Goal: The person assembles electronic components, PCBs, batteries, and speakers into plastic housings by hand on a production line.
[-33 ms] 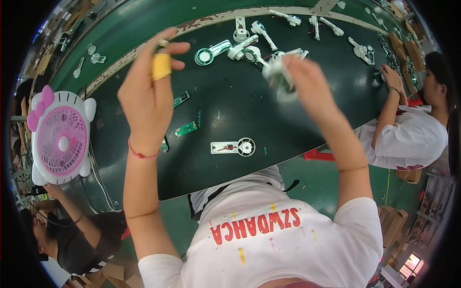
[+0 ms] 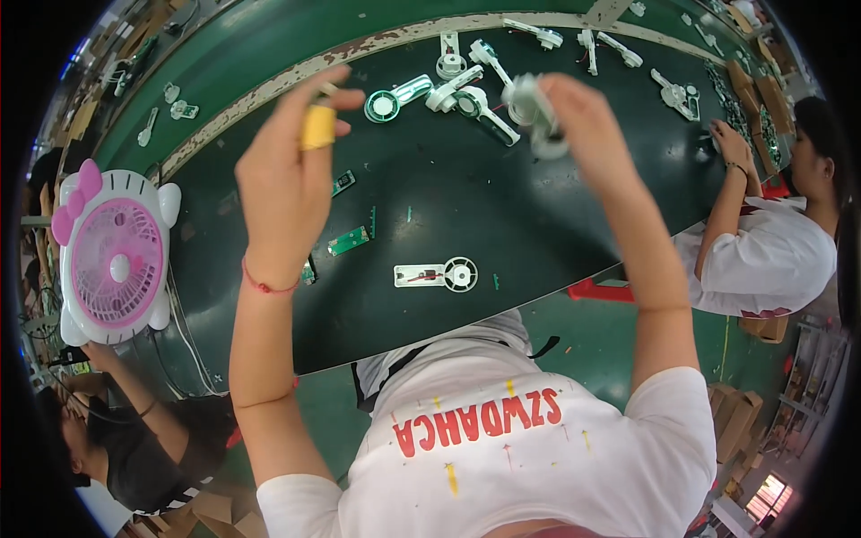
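Presumably for reach, a white housing [image 2: 417, 275] lies toward the near edge of the tabletop [image 2: 359, 318]; right hand [image 2: 583, 125] grips white parts [image 2: 531, 105]; left hand [image 2: 289, 175] curled, hold indeterminable.

The right grip [image 2: 578, 121] is holding blurred white parts [image 2: 529, 106] above the dark counter [image 2: 430, 211]; the left grip [image 2: 289, 170], wearing a yellow wrap [image 2: 318, 127], is hovering near green circuit boards [image 2: 348, 240]. A white round-ended casing [image 2: 420, 275] is lying closer to the person.

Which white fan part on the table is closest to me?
The open housing with a round right end, toward the front of the black table; the other fan parts lie farther back.
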Available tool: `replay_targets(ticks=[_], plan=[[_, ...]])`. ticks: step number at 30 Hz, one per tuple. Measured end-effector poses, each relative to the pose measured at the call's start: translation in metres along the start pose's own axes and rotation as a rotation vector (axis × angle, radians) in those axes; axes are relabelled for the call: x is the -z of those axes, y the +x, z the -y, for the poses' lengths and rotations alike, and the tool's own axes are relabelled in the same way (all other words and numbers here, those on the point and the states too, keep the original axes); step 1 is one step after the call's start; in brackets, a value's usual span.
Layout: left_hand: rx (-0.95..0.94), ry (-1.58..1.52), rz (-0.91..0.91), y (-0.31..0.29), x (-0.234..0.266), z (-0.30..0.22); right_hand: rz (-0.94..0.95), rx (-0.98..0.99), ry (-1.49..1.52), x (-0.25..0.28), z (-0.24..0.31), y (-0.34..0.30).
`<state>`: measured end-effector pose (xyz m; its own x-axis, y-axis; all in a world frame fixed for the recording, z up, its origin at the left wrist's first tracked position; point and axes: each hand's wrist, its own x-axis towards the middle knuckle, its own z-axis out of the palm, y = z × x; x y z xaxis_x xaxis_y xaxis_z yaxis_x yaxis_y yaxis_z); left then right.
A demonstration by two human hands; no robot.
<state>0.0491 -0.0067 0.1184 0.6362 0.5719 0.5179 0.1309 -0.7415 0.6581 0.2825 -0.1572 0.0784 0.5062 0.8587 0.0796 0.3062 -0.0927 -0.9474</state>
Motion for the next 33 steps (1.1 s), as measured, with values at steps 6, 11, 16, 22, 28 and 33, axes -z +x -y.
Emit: replay_targets(ticks=[6, 11, 16, 22, 28, 33], plan=[[-0.060, 0.190, 0.272, -0.023, -0.026, 0.030, -0.298, 0.040, -0.953, 0.112, -0.105, 0.122], [-0.044, 0.306, 0.343, -0.041, -0.024, 0.046, -0.528, 0.262, -1.283, 0.109, -0.096, 0.137], [-0.051, 0.289, 0.466, -0.053, -0.032, 0.054, -0.312, 0.397, -1.356, 0.096, -0.105, 0.162], [-0.089, 0.343, 0.464, -0.061, -0.031, 0.054, -0.031, 0.300, -1.539, 0.089, -0.119, 0.168], [-0.059, 0.358, 0.488, -0.072, -0.016, 0.059, -0.086, 0.103, -1.341, 0.096, -0.103, 0.177], [-0.051, 0.331, 0.477, -0.070, -0.014, 0.056, -0.264, 0.579, -1.381, 0.115, -0.120, 0.230]])
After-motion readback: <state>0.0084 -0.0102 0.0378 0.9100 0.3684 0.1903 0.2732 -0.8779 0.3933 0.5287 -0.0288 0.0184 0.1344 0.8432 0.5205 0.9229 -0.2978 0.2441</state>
